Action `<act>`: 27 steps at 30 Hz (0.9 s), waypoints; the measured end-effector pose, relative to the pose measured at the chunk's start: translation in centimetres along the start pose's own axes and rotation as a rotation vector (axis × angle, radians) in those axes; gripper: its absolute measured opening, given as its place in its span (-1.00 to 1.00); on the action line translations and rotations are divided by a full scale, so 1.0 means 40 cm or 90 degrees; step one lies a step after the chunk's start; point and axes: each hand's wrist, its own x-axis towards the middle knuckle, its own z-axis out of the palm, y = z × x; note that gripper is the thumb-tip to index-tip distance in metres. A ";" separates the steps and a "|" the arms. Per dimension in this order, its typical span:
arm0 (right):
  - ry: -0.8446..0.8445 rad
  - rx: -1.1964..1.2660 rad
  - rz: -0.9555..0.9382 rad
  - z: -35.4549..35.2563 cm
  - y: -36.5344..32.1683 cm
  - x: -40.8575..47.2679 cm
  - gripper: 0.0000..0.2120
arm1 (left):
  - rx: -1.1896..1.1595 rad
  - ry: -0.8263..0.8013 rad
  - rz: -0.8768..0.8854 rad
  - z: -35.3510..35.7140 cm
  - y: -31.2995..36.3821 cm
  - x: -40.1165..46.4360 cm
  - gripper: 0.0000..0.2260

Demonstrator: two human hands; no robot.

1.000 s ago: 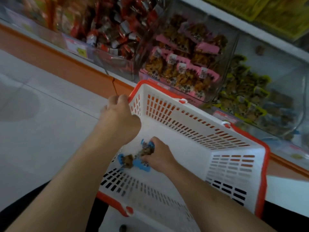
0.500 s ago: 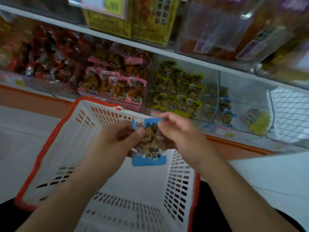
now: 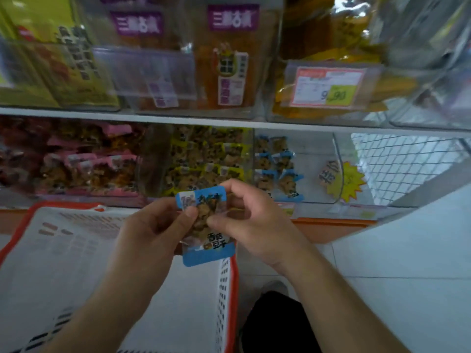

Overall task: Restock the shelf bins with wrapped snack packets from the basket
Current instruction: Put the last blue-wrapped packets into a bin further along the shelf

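**Both hands pinch one blue packet above the basket**

The left hand has its thumb curled onto the face of the blue packet, with the other fingers folded behind it (their tips are hidden). The right hand pinches the same packet from its 3 o'clock side, index finger hooked over the top edge and thumb pressed to the front.

Since half a second ago the grip looks much the same, but the view has tipped upward: the upper shelf bins with the price tag now fill the top.

Both forearms rise from 6 o'clock and meet at the centre. The packet hangs upright over the right rim of the white basket, just below the clear bin of blue packets at 1 o'clock.
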 end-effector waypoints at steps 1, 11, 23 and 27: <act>0.020 -0.016 0.009 -0.025 0.004 -0.004 -0.80 | 0.004 -0.005 -0.002 0.031 0.001 0.008 -0.82; 0.302 -0.079 0.079 -0.267 0.093 0.043 -0.67 | 0.390 0.011 0.120 0.268 -0.002 0.122 -0.77; 0.214 -0.396 0.253 -0.331 0.233 0.270 -0.88 | 0.673 -0.017 0.245 0.267 -0.158 0.185 -0.83; 0.177 -0.483 0.316 -0.318 0.245 0.281 -0.81 | 0.687 0.001 0.289 0.280 -0.177 0.183 -0.84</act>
